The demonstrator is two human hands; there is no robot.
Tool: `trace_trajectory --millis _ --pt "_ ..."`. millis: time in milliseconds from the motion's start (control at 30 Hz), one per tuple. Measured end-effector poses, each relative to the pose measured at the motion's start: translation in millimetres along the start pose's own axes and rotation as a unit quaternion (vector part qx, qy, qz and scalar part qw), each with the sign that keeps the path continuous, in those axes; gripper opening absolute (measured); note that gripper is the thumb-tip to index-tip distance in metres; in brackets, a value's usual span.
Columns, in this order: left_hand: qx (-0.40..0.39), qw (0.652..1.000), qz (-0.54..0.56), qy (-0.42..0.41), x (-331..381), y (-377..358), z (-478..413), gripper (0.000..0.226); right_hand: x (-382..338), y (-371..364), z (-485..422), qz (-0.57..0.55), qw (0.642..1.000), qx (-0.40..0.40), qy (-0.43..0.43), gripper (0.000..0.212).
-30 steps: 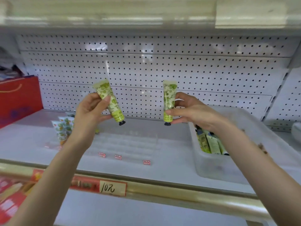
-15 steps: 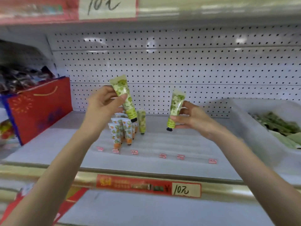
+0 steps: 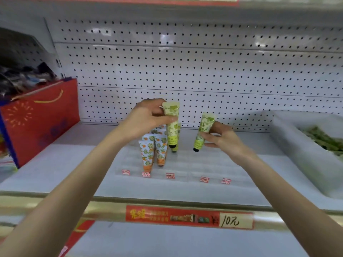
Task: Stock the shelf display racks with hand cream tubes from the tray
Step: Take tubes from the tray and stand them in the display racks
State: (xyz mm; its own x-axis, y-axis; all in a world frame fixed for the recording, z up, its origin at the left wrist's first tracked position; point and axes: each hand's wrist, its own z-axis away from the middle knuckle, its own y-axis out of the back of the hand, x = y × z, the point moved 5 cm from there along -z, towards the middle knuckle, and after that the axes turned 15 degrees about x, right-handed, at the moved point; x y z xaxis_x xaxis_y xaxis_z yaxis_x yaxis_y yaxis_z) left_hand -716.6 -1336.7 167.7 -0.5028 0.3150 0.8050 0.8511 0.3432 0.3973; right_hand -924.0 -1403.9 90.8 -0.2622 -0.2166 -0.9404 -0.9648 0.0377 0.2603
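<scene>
My left hand [image 3: 148, 117] grips a green hand cream tube [image 3: 172, 127] by its upper part, cap down, just above the clear display rack [image 3: 185, 167]. Right behind it another green tube [image 3: 175, 148] stands in the rack. My right hand [image 3: 220, 138] holds a second green tube [image 3: 203, 131], tilted, cap down, above the rack's middle rows. Several orange-patterned tubes [image 3: 154, 151] stand upright in the rack's left rows. The white tray [image 3: 289, 145] at the right holds more green tubes [image 3: 323, 138].
A red gift bag [image 3: 40, 119] stands at the left of the shelf. White pegboard [image 3: 204, 71] forms the back wall. Small red price tags [image 3: 169, 176] line the rack's front. The shelf's front rail [image 3: 55, 206] carries a red "10" price label [image 3: 189, 217].
Both hands moved down toward the rack with their tubes. The left tube swung from tilted to nearly upright, over the row beside the orange tubes. The view shifted left.
</scene>
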Motion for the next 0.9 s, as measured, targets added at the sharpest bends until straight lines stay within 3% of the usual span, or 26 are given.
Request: trace_trajectory --millis 233,467,733,900 --pt "-0.049 0.995 -0.087 0.009 -13 -17 -26 0.023 12 -17 -32 0.019 0.999 0.039 -0.01 0.025" --pt "-0.069 0.987 -0.143 -0.011 -21 -34 -32 0.018 21 -34 -50 0.042 0.999 0.03 0.008 0.014" --pt "-0.056 0.985 -0.165 -0.019 -29 -32 -40 0.018 19 -30 -65 -0.031 0.995 0.094 0.022 0.009" --pt "-0.084 0.974 -0.207 -0.028 -31 -47 -42 0.017 24 -41 -66 0.008 0.999 0.041 0.033 0.013"
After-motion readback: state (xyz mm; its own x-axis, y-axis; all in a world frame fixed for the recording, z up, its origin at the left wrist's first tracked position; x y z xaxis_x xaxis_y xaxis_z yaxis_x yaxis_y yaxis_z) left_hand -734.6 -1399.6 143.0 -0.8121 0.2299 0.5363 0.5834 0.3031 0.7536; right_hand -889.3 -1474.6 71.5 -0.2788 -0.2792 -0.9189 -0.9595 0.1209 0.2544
